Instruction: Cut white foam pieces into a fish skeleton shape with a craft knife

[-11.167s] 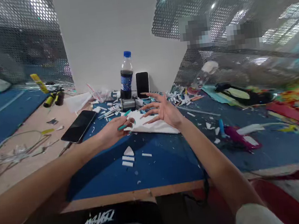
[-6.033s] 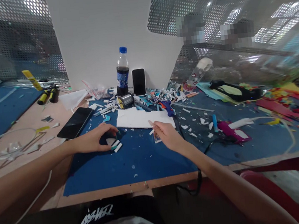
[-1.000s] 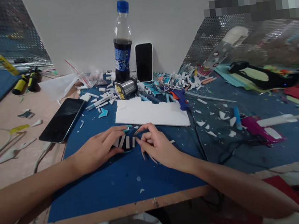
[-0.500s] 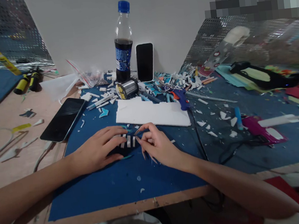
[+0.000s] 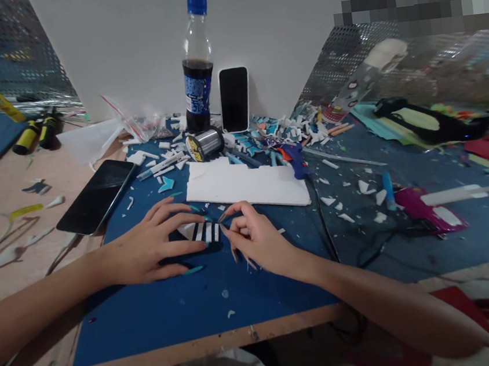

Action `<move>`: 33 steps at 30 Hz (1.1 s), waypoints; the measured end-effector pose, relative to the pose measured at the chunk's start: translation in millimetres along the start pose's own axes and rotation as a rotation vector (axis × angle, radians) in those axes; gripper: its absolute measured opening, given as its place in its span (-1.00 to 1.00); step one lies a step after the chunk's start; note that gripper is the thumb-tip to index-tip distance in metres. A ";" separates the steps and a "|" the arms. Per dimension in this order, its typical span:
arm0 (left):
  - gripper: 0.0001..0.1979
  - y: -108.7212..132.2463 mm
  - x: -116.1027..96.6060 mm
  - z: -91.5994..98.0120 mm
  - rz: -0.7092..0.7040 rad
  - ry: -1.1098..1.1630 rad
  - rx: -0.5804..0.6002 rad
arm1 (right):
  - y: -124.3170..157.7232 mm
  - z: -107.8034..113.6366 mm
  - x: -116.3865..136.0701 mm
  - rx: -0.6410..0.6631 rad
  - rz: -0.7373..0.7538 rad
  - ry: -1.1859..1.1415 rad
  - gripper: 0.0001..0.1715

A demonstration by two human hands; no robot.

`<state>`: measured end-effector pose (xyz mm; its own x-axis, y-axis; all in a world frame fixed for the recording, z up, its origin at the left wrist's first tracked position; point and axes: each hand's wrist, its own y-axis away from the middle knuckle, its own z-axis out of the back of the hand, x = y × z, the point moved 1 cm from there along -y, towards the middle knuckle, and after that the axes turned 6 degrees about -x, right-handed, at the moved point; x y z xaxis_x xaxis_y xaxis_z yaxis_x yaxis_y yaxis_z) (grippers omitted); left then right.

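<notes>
Since half a second ago, the left hand (image 5: 140, 252) has spread open around three white strips (image 5: 208, 232) and one larger white piece (image 5: 186, 231), just below the frame's centre. Beside them the right hand (image 5: 257, 240) is pinched; I cannot tell whether it grips anything. On a wooden table (image 5: 0, 185) with a blue mat (image 5: 162, 314), I count one bottle (image 5: 198, 83), upper centre, and two phones (image 5: 234, 99); one pale panel (image 5: 138, 48) stands behind.

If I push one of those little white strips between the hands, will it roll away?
Probably not: the white strips look flat with straight edges. They look small and narrow, so one would likely be light and slide easily over the blue surface, though I can't tell if they're stuck down. It might bump its neighbour, since they lie close side by side.
</notes>
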<state>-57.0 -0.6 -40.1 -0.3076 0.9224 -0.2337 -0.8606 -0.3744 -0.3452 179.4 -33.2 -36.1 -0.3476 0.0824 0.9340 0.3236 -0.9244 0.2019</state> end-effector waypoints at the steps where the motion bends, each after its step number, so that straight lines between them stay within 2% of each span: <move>1: -0.63 -0.4 0.0 -0.1 0.002 0.004 0.002 | -0.1 -0.1 -0.2 0.000 0.003 -0.004 -0.82; 11: -0.60 -0.7 1.2 -0.7 -0.016 0.015 0.056 | -1.6 -0.5 0.3 -0.024 -0.013 0.076 -0.80; 26: -0.60 -1.6 -0.2 0.4 0.044 0.050 0.100 | -3.3 -0.5 1.3 -0.051 0.023 0.186 -0.82; 33: -0.58 -0.5 1.9 -0.8 0.036 0.044 0.125 | 0.3 -1.8 2.6 -0.170 0.019 0.404 -0.77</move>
<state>-56.9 1.3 -41.1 -0.3237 0.9024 -0.2846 -0.8940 -0.3902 -0.2204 177.0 -34.0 -34.1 -0.6704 -0.0560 0.7399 0.1956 -0.9752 0.1035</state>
